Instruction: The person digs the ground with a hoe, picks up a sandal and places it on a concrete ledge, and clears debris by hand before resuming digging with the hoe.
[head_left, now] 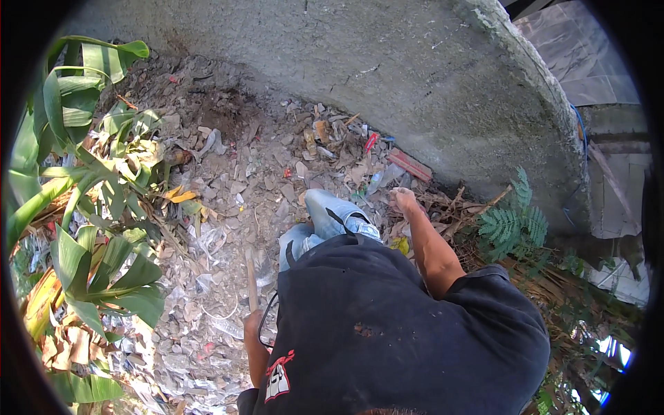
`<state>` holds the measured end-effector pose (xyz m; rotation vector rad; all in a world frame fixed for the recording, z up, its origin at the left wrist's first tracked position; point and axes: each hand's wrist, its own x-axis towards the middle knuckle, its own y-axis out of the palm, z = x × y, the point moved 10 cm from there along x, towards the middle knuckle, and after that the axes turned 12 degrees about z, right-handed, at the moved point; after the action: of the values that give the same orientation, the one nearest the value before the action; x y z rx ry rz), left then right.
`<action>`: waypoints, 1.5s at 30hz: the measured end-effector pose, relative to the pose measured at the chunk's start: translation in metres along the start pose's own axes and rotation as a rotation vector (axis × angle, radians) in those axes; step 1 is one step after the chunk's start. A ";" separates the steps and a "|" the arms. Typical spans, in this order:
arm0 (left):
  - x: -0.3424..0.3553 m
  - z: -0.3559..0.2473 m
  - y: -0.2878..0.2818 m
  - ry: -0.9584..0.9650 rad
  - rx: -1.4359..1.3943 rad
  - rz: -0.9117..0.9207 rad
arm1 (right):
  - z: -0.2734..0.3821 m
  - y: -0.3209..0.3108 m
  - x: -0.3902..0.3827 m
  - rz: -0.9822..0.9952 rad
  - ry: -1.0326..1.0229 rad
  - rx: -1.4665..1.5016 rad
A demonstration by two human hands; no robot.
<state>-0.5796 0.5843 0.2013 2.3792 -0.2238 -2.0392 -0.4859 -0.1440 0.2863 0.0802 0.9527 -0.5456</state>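
On the left, my left hand [254, 326] is wrapped round a wooden handle [252, 280] that points away over the littered ground; its far end is hard to make out. My right hand [404, 201] reaches low over the rubble, fingers curled in; whatever they may hold is too small to name. Close beside it lie a clear plastic bottle [375, 182] and a reddish brick-like block [409, 164] at the wall's foot. My knees in pale jeans [335, 213] are bent between the two arms.
A curved grey concrete wall [387, 62] bounds the far side and the right. Banana leaves [69, 270] crowd the left. A feathery green plant [515, 220] and dry stalks stand on the right. Stones and plastic scraps cover the soil [235, 173].
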 end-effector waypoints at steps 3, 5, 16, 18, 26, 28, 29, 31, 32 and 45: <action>0.002 0.014 0.006 -0.015 0.053 0.026 | -0.010 0.002 0.008 0.051 0.041 0.007; 0.007 0.028 -0.001 -0.007 0.082 -0.013 | -0.015 0.009 0.010 0.058 0.051 -0.103; 0.000 0.019 -0.011 0.053 0.138 -0.176 | 0.237 0.100 -0.078 0.238 -0.449 0.115; -0.008 0.016 -0.010 0.044 0.239 -0.107 | 0.322 0.142 -0.153 0.557 -0.627 0.226; -0.033 -0.016 0.013 0.144 0.364 -0.081 | 0.427 0.206 -0.507 1.793 -1.431 -0.080; -0.023 0.010 0.000 0.037 -0.092 -0.141 | 0.421 0.214 -0.539 1.881 -1.434 -0.054; -0.018 0.014 0.001 0.048 -0.142 -0.069 | 0.418 0.219 -0.555 1.928 -1.433 -0.040; -0.018 0.014 0.003 0.039 -0.121 -0.103 | 0.412 0.221 -0.569 1.928 -1.460 -0.036; -0.024 0.009 0.005 0.026 -0.088 -0.138 | 0.411 0.221 -0.573 1.914 -1.490 -0.043; -0.040 0.002 0.012 0.029 -0.038 -0.175 | 0.415 0.232 -0.610 1.760 -1.776 0.025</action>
<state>-0.5886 0.5765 0.2412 2.4848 0.0247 -2.0546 -0.3409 0.1803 0.9733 0.3231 -1.0062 1.0015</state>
